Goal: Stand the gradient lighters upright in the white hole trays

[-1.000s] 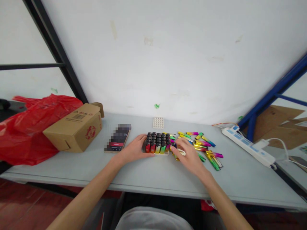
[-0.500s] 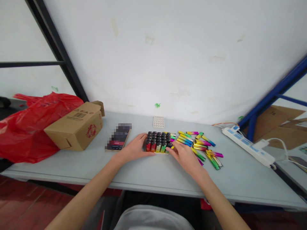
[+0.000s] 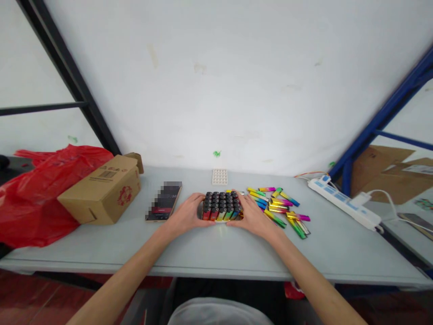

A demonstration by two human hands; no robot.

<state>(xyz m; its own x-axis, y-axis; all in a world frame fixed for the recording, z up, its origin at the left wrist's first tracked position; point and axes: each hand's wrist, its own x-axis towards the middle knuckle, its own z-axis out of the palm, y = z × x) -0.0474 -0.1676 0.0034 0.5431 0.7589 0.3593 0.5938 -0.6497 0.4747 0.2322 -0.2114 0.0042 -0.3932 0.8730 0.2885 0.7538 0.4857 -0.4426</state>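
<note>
Fingers of the left hand wrap the left end of the block of lighters, and here's the right hand doing the same at the right end, so the whole pack is squeezed between two palms! Big change from half a second ago: back then the right hand was busy at the block's front right corner, fingertips on a dark-topped lighter; now it lies along that whole side, fingers reaching toward the back, thumb at the front. The left hand? Same grip, same end, no shift there. And look where the block stands: squarely between the fingers, black tops up, both thumbs at its lower front corners, a pale strip of its holder peeking out between them. It sits around the middle of the table, apart from the front edge. Behind it, close to the back edge, lies a small pale tray with rows of holes. Loose lighters scatter just beyond the right hand, toward the table's right side, lying where they were. Over toward the left edge, a phone lies flat, and beside it a cardboard box.
</note>
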